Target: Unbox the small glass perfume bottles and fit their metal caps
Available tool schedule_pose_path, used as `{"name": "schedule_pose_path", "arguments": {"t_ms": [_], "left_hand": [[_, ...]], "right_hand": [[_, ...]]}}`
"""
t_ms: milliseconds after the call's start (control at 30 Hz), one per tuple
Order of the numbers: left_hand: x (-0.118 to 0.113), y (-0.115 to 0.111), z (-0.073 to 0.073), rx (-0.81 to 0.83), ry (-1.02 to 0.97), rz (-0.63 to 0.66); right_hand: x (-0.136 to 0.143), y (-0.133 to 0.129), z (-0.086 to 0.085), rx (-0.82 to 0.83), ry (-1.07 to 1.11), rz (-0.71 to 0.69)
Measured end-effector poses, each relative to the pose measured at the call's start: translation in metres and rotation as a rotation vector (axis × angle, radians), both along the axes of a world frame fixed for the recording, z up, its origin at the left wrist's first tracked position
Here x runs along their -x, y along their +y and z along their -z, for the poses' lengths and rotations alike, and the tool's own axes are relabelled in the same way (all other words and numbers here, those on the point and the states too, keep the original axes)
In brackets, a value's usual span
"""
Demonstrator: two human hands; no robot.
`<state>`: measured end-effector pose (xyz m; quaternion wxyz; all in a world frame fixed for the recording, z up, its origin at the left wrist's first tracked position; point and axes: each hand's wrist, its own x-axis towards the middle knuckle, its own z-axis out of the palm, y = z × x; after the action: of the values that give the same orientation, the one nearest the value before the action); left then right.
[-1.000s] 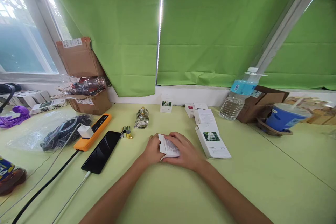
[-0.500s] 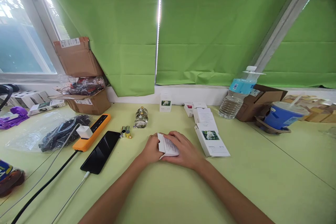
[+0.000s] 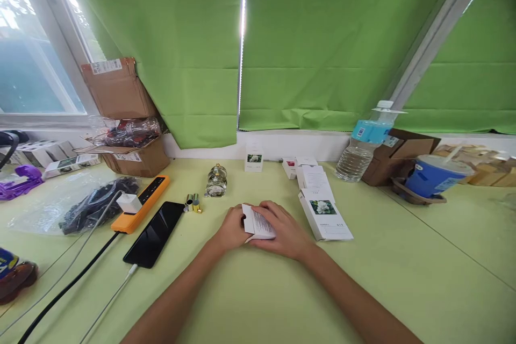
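A small white box [image 3: 260, 226] with printed text lies between my hands at the middle of the table. My left hand [image 3: 233, 230] is closed at its left end, beside a raised flap, with the fingertips partly hidden. Around the right side, my right hand [image 3: 284, 231] grips the box, thumb below and fingers over the top. Beyond my hands stand glass bottles [image 3: 216, 180], close together, with gold and silver caps [image 3: 193, 202] to their left. White boxes with a flower picture [image 3: 325, 215] lie overlapping to the right.
A black phone [image 3: 154, 234], an orange power strip [image 3: 141, 205] and cables lie at left. An open carton [image 3: 135, 158] stands behind them. At right are a water bottle [image 3: 357, 156], a brown carton [image 3: 389, 164] and a blue cup [image 3: 433, 176]. One white box [image 3: 253, 161] stands near the wall.
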<state>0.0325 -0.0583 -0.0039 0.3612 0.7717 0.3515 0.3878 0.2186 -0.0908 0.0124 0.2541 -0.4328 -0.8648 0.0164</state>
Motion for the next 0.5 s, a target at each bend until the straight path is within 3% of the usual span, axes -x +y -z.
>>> {"name": "schedule_pose_path", "arguments": {"t_ms": [500], "left_hand": [[-0.0006,0.0014,0.0027,0.046,-0.059,0.005]], "right_hand": [[-0.0017,0.0020,0.0000,0.013,-0.018,-0.011]]}}
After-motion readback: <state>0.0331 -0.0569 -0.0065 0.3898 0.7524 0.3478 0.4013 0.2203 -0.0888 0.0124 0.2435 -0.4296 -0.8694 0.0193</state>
